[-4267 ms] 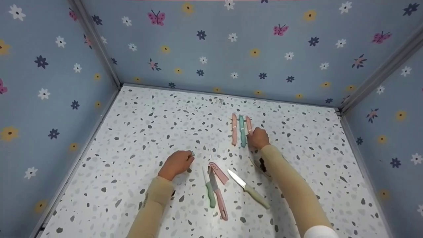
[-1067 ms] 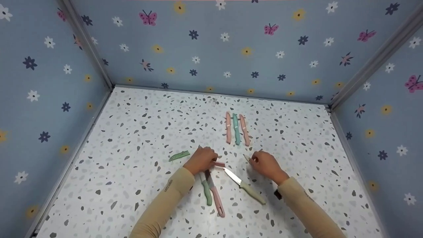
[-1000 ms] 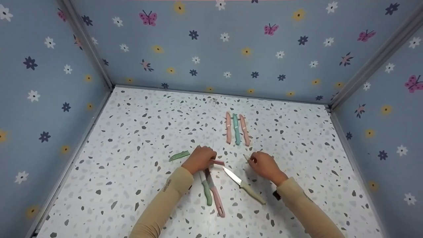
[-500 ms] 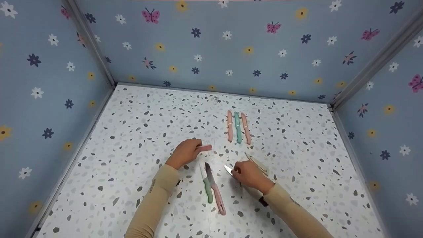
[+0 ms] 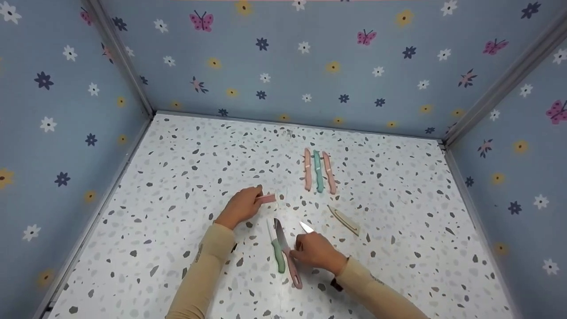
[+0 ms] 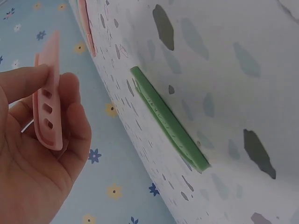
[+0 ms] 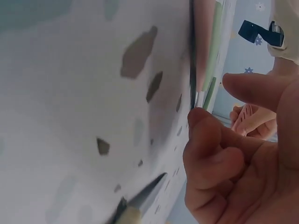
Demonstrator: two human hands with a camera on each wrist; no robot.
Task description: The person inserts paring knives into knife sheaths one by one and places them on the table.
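Observation:
My left hand (image 5: 241, 206) pinches a pink slotted knife sheath (image 5: 267, 199) between thumb and fingers, raised off the table in the left wrist view. Below it lies a green knife sheath (image 6: 170, 119), hidden behind the hand in the head view. My right hand (image 5: 320, 252) is at the pink-handled knife (image 5: 294, 272), fingertips beside its handle, thumb spread away from the curled fingers. A green-handled knife (image 5: 279, 257) lies alongside, just left. Under the right hand only the blade of a pale green knife (image 5: 305, 227) shows; its handle is hidden in the head view.
A beige sheath (image 5: 344, 219) lies right of the knives. Farther back, two pink pieces and a teal piece (image 5: 318, 173), apparently sheathed knives with white bands, lie in a row. Blue flowered panels (image 5: 283, 66) wall the speckled table (image 5: 199, 155) at back and sides.
Earlier my right hand left the rightmost pink piece in the row; it has since passed the pale knife to the pink one. My left hand set down the green sheath and lifted the pink one leftward.

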